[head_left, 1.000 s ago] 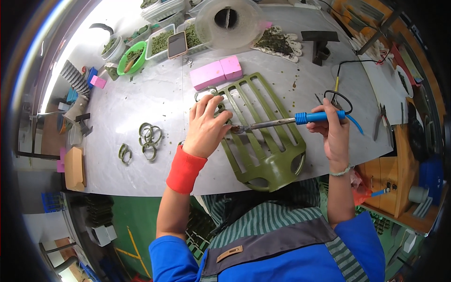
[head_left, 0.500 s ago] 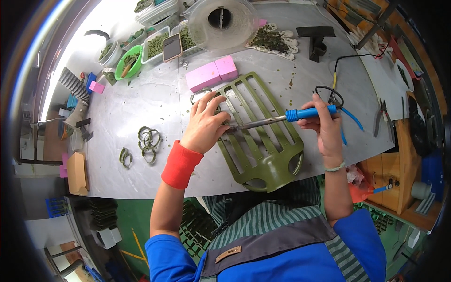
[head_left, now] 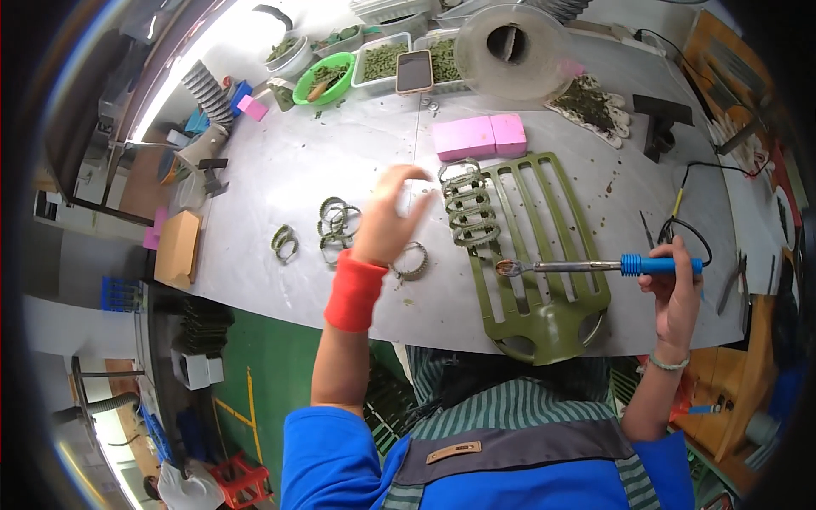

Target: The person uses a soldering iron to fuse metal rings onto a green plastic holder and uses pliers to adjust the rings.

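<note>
My right hand [head_left: 671, 297] grips the blue handle of a soldering iron [head_left: 578, 266]. Its broad, darkened tip lies over the left slats of an olive-green slatted plastic panel [head_left: 557, 319], whether touching I cannot tell. Several ribbed green rings [head_left: 473, 212] sit in a row along the panel's left edge. Left of them, my left hand [head_left: 389, 217], in a red wristband, is slightly blurred above the table; its thumb and fingers are apart with nothing between them. A single loose ring [head_left: 411, 261] lies beside the wristband, and further left are more loose rings [head_left: 337, 223].
Behind the panel lies a pink block [head_left: 480, 136]. At the back are tubs of small green pieces [head_left: 382, 61], a phone [head_left: 414, 71], a green bowl [head_left: 326, 78] and a large clear container [head_left: 513, 51]. A black cord [head_left: 710, 166] runs at right. Pliers [head_left: 741, 274] lie near the right edge.
My left hand has come off the rings on the panel and moved left, uncovering the row. The iron's tip no longer meets my left fingers. The whole view has shifted.
</note>
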`<state>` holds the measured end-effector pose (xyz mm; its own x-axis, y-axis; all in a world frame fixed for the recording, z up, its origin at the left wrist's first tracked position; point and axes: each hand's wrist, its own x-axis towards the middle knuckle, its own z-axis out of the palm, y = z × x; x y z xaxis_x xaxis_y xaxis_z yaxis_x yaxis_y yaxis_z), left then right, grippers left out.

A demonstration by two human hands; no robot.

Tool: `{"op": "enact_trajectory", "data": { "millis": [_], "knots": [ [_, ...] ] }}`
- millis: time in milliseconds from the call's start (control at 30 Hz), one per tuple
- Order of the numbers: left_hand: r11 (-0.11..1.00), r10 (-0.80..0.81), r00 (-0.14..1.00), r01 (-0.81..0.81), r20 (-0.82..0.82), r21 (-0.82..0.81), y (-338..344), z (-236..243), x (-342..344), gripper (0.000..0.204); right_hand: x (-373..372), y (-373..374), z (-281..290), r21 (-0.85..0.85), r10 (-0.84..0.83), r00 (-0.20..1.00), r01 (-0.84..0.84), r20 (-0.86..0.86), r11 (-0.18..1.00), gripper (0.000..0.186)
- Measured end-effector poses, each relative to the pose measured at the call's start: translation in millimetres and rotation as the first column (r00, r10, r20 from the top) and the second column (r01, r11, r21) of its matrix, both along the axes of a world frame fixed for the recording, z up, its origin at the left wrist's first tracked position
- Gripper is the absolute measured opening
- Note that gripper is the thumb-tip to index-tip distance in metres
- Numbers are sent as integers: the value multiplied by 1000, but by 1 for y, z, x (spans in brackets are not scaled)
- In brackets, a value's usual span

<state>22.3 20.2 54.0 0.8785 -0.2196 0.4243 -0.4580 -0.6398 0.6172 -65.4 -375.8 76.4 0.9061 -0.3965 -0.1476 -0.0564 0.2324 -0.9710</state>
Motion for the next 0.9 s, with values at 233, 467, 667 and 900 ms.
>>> {"op": "enact_trajectory", "data": {
  "millis": [233,467,667,900],
  "knots": [
    [497,716,665,-698,211,515,111,-39,-31,29,-2,2,-4,-19,37,999,-37,-4,999,41],
    [710,701,664,-681,-260,177,154,-73,-32,34,-2,9,1,-20,33,999,-33,14,999,41],
    [775,357,826,-523,-436,-356,108,-37,-61,22,-7,3,2,-13,-25,1000,25,6,1000,39],
    [874,-54,894,-174,-446,-455,3,-21,-93,23,-11,-5,2,-27,4,1000,-4,8,1000,38]
  ]
}}
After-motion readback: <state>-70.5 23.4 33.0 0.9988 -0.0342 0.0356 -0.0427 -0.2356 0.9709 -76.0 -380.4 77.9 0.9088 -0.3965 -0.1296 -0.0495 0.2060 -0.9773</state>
